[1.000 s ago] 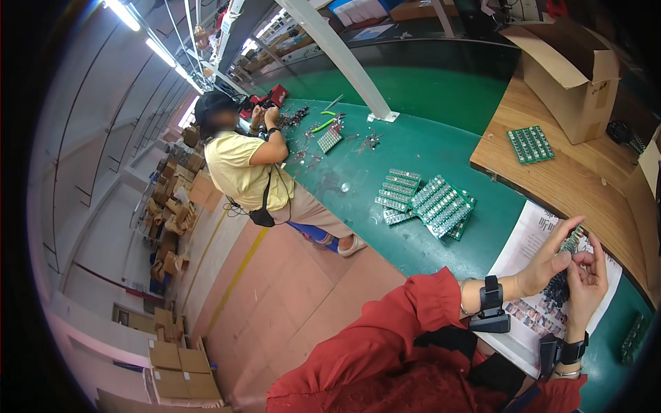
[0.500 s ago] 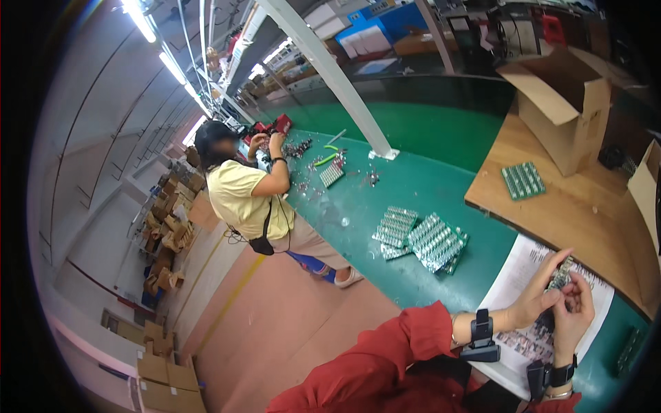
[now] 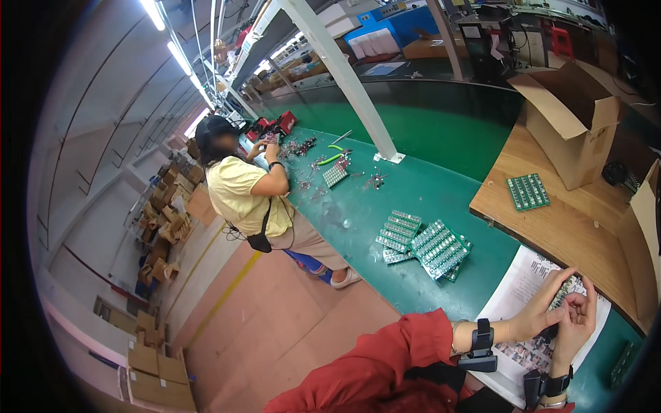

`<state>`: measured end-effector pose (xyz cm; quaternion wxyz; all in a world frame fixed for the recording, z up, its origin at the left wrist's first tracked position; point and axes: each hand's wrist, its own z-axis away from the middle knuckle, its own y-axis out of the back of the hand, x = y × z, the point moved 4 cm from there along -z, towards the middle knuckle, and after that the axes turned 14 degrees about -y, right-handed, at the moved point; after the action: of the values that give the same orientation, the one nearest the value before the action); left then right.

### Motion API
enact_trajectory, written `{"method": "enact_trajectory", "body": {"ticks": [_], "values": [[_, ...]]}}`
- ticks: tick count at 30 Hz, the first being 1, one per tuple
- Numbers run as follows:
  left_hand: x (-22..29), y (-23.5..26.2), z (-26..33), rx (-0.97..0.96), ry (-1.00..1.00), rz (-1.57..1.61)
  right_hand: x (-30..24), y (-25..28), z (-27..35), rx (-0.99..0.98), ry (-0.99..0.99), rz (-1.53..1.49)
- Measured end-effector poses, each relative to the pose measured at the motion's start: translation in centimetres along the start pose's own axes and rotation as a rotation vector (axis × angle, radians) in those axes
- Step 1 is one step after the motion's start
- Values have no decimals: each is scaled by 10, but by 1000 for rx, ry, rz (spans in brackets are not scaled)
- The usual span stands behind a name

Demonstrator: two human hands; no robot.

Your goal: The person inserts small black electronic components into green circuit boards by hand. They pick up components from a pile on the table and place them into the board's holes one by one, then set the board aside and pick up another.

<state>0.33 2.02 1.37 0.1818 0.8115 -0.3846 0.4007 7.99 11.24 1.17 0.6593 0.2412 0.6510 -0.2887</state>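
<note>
Fingers of both hands clamped on a small green board.

Fingers (image 3: 556, 288) of the left hand (image 3: 540, 313) and those of the right hand (image 3: 577, 322) close together on the board (image 3: 566, 292), which is held just above a printed sheet (image 3: 518, 297) on the green bench (image 3: 413, 189). Stacked boards (image 3: 427, 242) lie well left of the hands. A board panel (image 3: 528, 191) rests on the wooden top (image 3: 558, 220) beside an open carton (image 3: 568, 120). A co-worker (image 3: 255, 196) stands further along the bench.
</note>
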Motion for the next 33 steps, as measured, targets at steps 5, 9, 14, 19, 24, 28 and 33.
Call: {"method": "enact_trajectory", "body": {"ticks": [5, 9, 14, 19, 24, 28, 33], "values": [[-2, 9, -2, 9, 21, 76, -3, 2, 2, -5, 30, 13], [0, 6, -2, 8, 11, 60, -7, -2, 1, -20, 14, 23], [0, 6, -2, -2, 44, 115, -5, -4, 2, 11, 32, 56], [-2, 6, -2, 7, 21, 84, -9, -7, 3, 4, 27, 73], [-4, 7, -1, -14, 43, 117, -3, -2, 0, -38, 46, 129], [-3, 9, -2, 28, 22, 105, 1, 8, 0, -15, 80, 184], [-2, 8, -4, -38, -1, 32, -8, 1, -2, -19, 45, 26]]}}
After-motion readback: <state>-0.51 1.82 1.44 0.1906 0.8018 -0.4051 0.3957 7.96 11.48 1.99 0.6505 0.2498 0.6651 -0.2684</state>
